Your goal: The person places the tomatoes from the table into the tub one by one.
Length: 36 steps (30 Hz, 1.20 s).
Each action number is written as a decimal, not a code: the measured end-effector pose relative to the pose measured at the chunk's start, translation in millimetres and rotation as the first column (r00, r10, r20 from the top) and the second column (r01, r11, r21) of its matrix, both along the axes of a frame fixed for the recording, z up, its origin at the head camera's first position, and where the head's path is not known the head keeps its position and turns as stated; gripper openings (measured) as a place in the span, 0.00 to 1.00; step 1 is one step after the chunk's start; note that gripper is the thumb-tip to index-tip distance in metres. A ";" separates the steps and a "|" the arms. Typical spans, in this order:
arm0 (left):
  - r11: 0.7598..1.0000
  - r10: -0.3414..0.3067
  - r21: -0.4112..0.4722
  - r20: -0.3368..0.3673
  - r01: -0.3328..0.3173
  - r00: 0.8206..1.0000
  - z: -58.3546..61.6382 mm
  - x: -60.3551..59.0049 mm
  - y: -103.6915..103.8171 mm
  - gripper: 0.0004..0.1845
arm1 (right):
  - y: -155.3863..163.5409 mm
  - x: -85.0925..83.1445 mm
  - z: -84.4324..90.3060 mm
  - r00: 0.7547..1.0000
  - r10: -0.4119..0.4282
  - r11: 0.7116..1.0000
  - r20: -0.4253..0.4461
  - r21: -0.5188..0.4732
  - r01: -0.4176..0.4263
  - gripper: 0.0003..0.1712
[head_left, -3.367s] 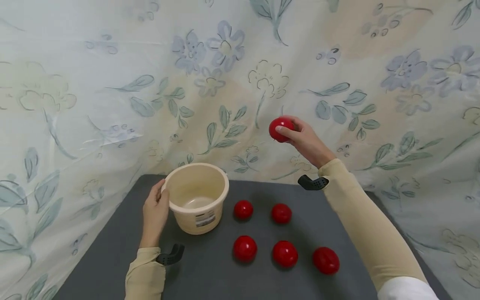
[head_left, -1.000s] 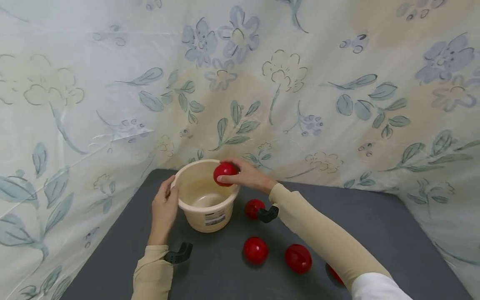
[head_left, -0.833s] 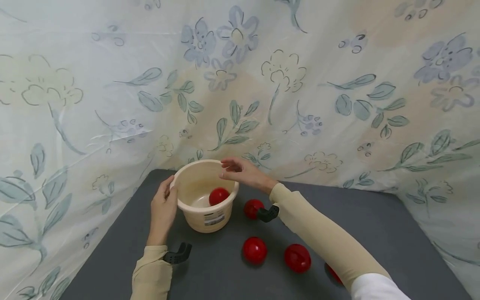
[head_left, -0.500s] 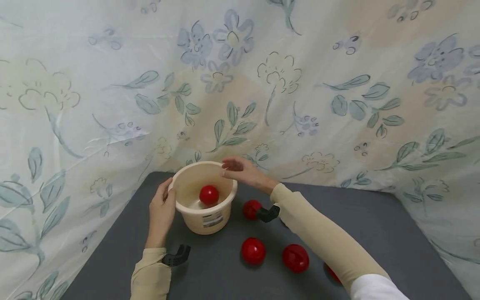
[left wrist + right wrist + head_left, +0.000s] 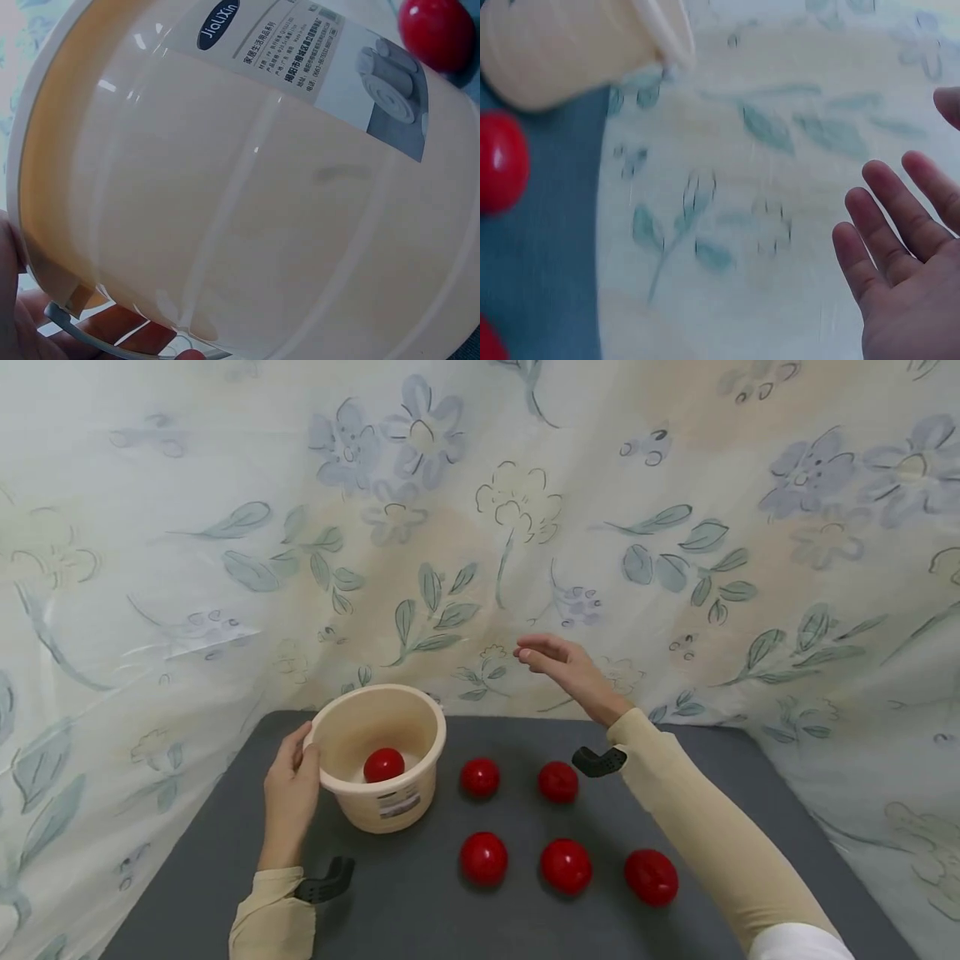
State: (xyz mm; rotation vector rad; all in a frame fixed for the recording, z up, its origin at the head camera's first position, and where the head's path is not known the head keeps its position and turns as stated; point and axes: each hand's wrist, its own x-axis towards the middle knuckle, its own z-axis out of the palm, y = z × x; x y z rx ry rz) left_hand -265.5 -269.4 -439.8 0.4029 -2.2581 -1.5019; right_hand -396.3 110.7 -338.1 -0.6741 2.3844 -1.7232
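Observation:
My left hand (image 5: 291, 797) grips the left rim of a cream plastic bucket (image 5: 356, 812) on the dark table. In the left wrist view its fingers curl beside the rim and the thin handle (image 5: 112, 347); a printed label (image 5: 330, 56) shows on the bucket's wall. Inside lies one shiny red ball (image 5: 384, 765). My right hand (image 5: 573, 672) is in the air right of the bucket, behind the other balls. Its fingers are spread and hold nothing in the right wrist view.
Several more red balls sit on the dark table (image 5: 420, 910) right of the bucket, among them a back ball (image 5: 480, 777) near its wall and a front right ball (image 5: 651, 877) by the right forearm. A flowered cloth (image 5: 525, 568) hangs behind the table.
My right hand carried a red ball to the bucket and let it go; the ball dropped in and rolled left. Since then the hand has moved off to the right. The left hand has kept its grip.

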 end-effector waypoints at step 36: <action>0.999 0.023 -0.033 0.004 -0.023 1.000 0.8 2.4 3.0 0.27 | 60.2 16.4 -121.2 0.961 0.151 0.779 0.232 0.570 -0.260 0.50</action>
